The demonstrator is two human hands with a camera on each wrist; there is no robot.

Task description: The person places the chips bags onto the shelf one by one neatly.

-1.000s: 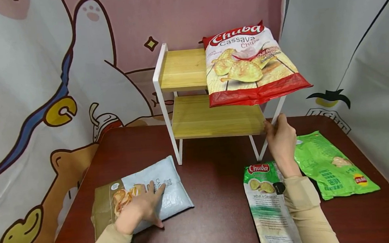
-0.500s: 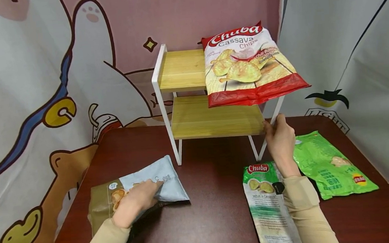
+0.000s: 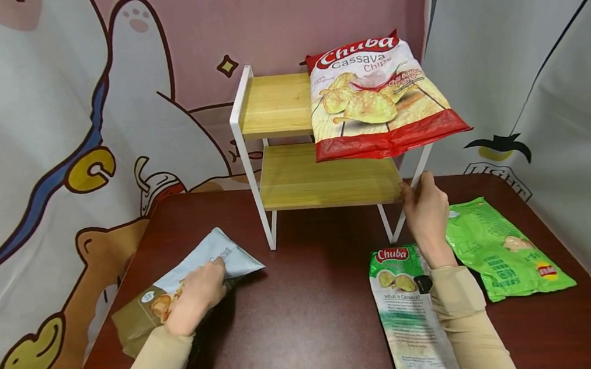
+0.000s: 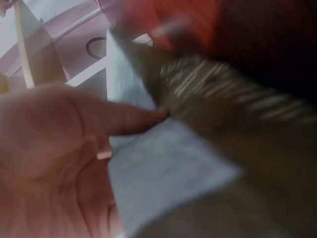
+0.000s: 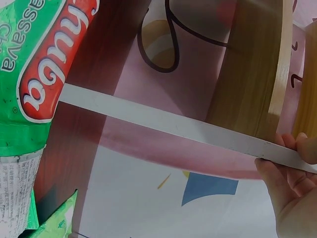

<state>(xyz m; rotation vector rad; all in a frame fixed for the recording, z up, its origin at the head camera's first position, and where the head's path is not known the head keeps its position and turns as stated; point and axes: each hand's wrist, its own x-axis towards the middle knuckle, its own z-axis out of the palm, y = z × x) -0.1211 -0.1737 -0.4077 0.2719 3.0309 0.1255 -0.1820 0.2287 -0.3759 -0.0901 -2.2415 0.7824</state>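
At the left of the table, my left hand grips a light-blue and brown snack bag by its side, tilting it up off the table. In the left wrist view the thumb presses the bag's folded film; that view is blurred. My right hand pinches the white right leg of a two-tier wooden shelf at about the lower board's height. In the right wrist view, thumb and fingers close round the white bar. A red Chuba cassava chips bag lies on the top board, overhanging the front.
A green and white Chuba bag lies near my right forearm. Farther right is a bright green chip bag. The dark red table ends at printed cloth walls behind and on both sides.
My left hand has gone from resting spread on the light-blue and brown bag to gripping it. The bag has lifted, tilted and turned, shifting left. The right hand stays on the shelf leg.
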